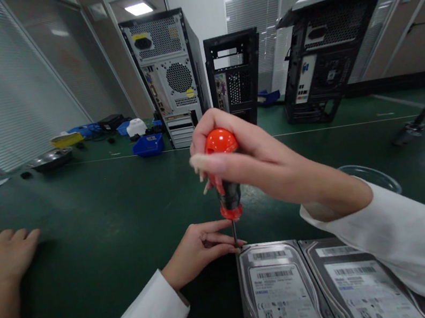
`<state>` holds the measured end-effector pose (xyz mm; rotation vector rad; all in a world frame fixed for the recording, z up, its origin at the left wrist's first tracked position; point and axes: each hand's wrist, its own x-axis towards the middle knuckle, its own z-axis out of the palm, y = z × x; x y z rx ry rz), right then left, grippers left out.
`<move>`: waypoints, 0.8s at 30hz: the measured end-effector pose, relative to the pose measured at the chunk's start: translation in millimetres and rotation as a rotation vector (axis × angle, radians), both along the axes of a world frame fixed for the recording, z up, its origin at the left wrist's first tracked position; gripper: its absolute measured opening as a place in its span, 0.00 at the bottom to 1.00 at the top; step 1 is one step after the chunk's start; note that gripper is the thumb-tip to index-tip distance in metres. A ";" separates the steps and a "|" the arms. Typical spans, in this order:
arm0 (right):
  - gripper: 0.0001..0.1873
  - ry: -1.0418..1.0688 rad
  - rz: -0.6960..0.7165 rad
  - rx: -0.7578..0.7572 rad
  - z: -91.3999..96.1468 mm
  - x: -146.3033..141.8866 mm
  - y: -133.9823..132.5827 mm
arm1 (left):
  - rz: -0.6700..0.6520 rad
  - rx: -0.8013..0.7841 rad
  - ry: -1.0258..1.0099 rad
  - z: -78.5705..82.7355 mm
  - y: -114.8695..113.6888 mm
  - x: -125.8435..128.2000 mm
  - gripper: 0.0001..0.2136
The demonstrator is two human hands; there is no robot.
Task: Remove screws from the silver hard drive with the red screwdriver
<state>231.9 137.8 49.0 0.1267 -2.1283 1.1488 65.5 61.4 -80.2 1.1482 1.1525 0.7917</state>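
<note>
My right hand (245, 159) is wrapped round the red and black handle of a screwdriver (230, 199). The screwdriver stands upright, its thin shaft ending at the top left corner of a hard drive (283, 299). At that same corner my left hand (205, 247) has its thumb and a finger closed in, beside the shaft's lower end; the exact contact is partly hidden. A second hard drive (361, 283) lies close along the right side of the first, partly under my right sleeve. Both drives lie label side up.
Behind stand a tall computer case (178, 78), a black case frame (233, 77) and an opened black case (319, 65). A blue bin (148, 145) and a metal bowl (50, 159) are at the back left. A clear dish (374, 178) is right; another person's hands (3, 251) rest left.
</note>
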 end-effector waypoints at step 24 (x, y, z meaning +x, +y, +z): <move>0.09 -0.007 0.007 -0.086 -0.6 0.8 -1.9 | 0.137 0.180 -0.121 7.5 -0.5 -2.2 0.16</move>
